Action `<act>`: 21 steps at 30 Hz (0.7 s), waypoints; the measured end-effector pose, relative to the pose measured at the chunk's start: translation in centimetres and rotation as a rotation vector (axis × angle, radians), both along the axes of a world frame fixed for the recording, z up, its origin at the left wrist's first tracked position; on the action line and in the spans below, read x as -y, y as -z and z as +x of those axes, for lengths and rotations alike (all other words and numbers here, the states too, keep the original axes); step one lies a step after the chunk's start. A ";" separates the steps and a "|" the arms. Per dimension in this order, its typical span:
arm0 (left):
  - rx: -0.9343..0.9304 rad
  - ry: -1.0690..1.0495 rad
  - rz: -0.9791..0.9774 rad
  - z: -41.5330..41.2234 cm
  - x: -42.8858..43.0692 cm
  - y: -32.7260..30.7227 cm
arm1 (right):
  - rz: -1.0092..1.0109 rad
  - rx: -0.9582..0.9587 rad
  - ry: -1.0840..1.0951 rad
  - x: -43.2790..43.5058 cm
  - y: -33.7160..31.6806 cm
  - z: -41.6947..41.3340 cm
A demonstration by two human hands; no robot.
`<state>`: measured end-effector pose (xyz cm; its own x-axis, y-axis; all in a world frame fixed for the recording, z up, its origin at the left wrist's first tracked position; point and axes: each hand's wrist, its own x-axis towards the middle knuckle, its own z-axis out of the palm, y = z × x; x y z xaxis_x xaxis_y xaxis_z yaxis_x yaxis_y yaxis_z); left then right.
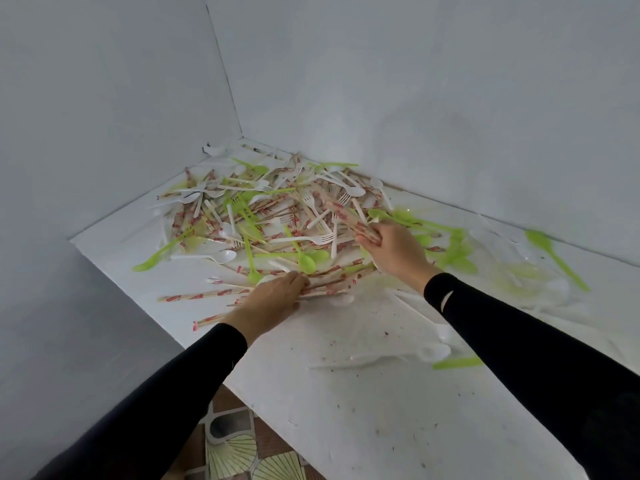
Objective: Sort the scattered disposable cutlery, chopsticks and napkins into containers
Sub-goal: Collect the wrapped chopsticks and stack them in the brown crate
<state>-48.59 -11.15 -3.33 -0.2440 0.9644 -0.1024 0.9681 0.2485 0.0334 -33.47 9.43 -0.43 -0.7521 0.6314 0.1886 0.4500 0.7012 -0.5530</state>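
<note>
Place: a pile (270, 216) of mixed cutlery lies on a white surface (346, 393), pushed into the corner where two walls (415, 98) meet; more pieces trail off to the right, blurred.
Contents: paper-wrapped chopsticks (194, 297), white forks (304, 240), and green and white spoons (306, 263), all crossed over one another. No napkins or containers are in view.
Handling: everything looks light and thin. The plastic is stiff but likely slick and springy, so tangled pieces may flick away when pulled. The wrapped chopsticks should give better friction and are long enough to gather in parallel; taking them near mid-length looks best. Forks may snag by their tines, so lifting by the handle seems wiser.
Right hand (394, 251): reaches over the pile's right side, palm down, and grips a bundle (346, 216) of wrapped chopsticks that sticks out up and to the left, blurred.
Left hand (270, 301): lies low at the pile's near edge, palm down, fingers bent over several chopsticks; I cannot tell whether it grips them or only presses on them.
Arms: both extend forward in black sleeves (519, 334), the right farther than the left.
Stage: sorting looks barely begun, with chopsticks the first kind picked.
</note>
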 end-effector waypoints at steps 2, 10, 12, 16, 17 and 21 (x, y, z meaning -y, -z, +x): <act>-0.012 0.019 0.008 -0.2 -1.6 -1.4 | 0.006 -0.122 0.057 -0.5 -1.6 0.7; 0.358 -0.027 0.016 1.4 -9.2 -8.9 | -0.449 -0.558 0.287 -2.7 -6.3 6.2; 0.406 -0.005 0.060 2.4 -11.2 -10.2 | -0.474 -0.632 0.360 -3.5 -6.9 8.8; 0.881 0.027 0.267 6.9 -15.3 -11.9 | -0.603 -0.830 0.514 -4.4 -8.1 15.1; 0.996 0.023 0.332 8.6 -16.3 -12.4 | -0.671 -0.900 0.529 -4.4 -8.4 16.7; 1.509 -0.055 0.580 16.6 -20.8 -14.4 | -0.734 -0.977 0.645 -3.9 -8.7 23.7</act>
<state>-31.94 9.60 11.02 -0.2979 0.9506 0.0875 -0.0411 -0.1044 0.9937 -9.72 13.33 8.26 -0.0477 0.9971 -0.0594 -0.2001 -0.0678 -0.9774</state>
